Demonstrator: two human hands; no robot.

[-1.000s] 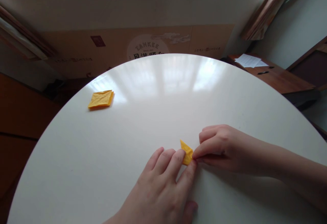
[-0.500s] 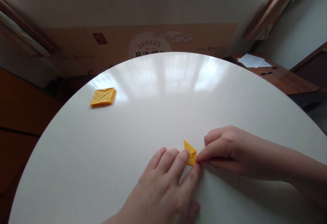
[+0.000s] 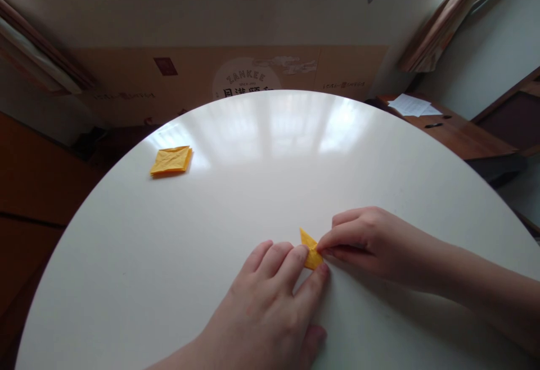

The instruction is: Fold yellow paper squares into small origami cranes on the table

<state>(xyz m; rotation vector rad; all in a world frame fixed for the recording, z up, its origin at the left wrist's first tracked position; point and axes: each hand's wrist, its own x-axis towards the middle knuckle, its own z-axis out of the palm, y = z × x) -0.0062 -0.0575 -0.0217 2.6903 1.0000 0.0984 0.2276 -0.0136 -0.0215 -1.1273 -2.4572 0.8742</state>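
A small folded yellow paper piece (image 3: 309,246) lies on the round white table (image 3: 253,190), near its front. My left hand (image 3: 270,302) rests flat on the table with its fingertips pressing the paper's left side. My right hand (image 3: 363,240) has thumb and forefinger pinched on the paper's right edge, the other fingers curled. Most of the paper is hidden under the fingers. A second folded yellow paper (image 3: 171,160), a flat square, lies at the table's far left, apart from both hands.
A cardboard box with printed lettering (image 3: 247,77) stands against the wall behind the table. A wooden desk (image 3: 459,131) with white sheets (image 3: 411,104) and a pen is at the right. Curtains hang at both upper corners.
The hands and small paper stay almost where they were; my right hand's pinch has shifted slightly left along the paper. The view tilted a little.
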